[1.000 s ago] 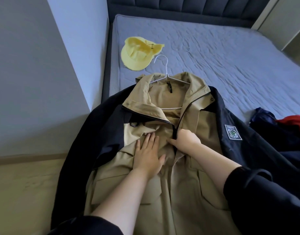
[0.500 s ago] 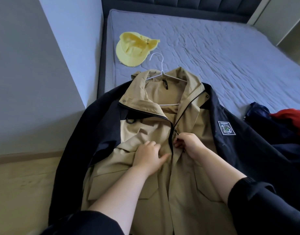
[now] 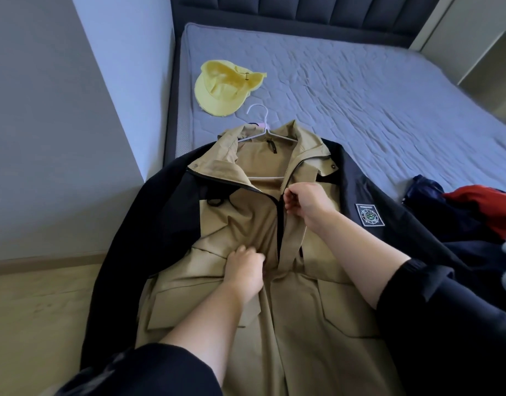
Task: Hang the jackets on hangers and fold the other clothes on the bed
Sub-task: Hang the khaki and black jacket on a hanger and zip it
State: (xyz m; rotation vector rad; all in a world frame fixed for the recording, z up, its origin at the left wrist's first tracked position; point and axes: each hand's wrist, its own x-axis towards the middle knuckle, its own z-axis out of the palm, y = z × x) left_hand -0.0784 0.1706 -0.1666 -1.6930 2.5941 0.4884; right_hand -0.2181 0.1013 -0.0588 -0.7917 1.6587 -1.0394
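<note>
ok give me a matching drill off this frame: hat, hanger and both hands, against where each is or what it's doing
Things:
1. yellow hat
2. hanger
3. left hand
4. right hand

Places or states:
A. pinches at the zipper up near the collar
B. lies on the bare mattress beyond the jacket
C. grips bunched tan fabric lower on the jacket front
D. sits inside the jacket's neck, hook poking out

Pairs: 1-B, 2-D, 3-C, 4-A
</note>
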